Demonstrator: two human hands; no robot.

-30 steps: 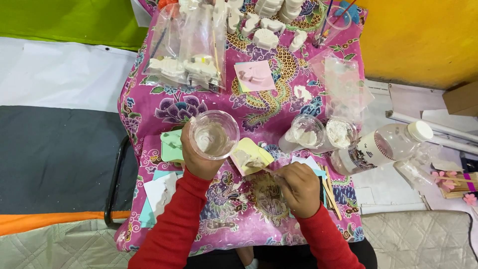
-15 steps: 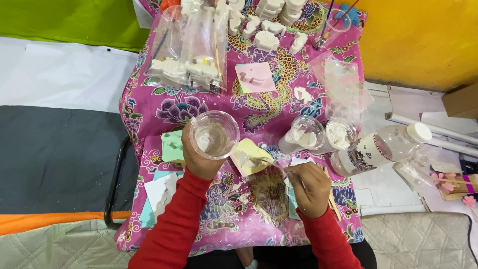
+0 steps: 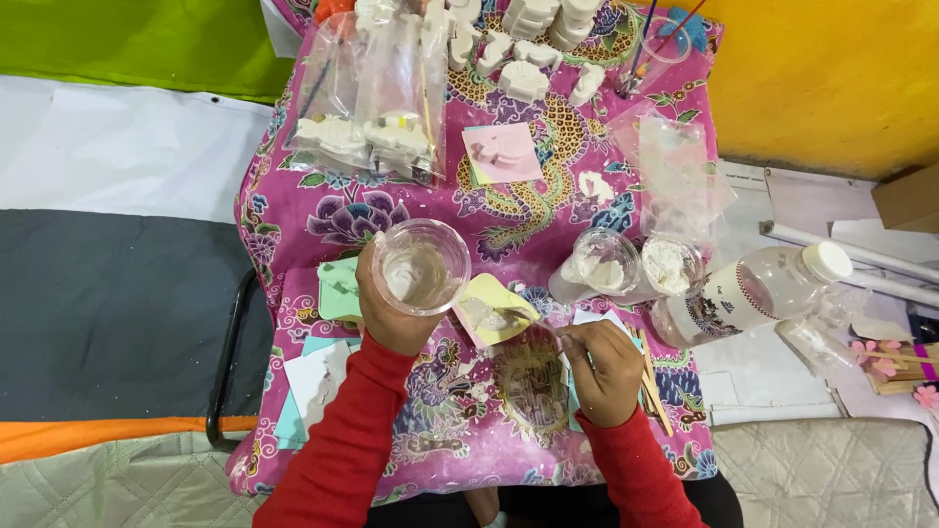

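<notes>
The left hand [image 3: 386,308] gripped a clear round plastic cup [image 3: 421,266] above the patterned pink cloth [image 3: 333,210], while the nearer right hand [image 3: 604,367] pinched a thin stick [image 3: 533,318] angled leftward onto a yellow square mould [image 3: 494,311].

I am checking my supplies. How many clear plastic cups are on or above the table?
3: one cup is held in the left hand; two stand before the bottle, one tilted, one holding white powder. More may hide under bags.
</notes>
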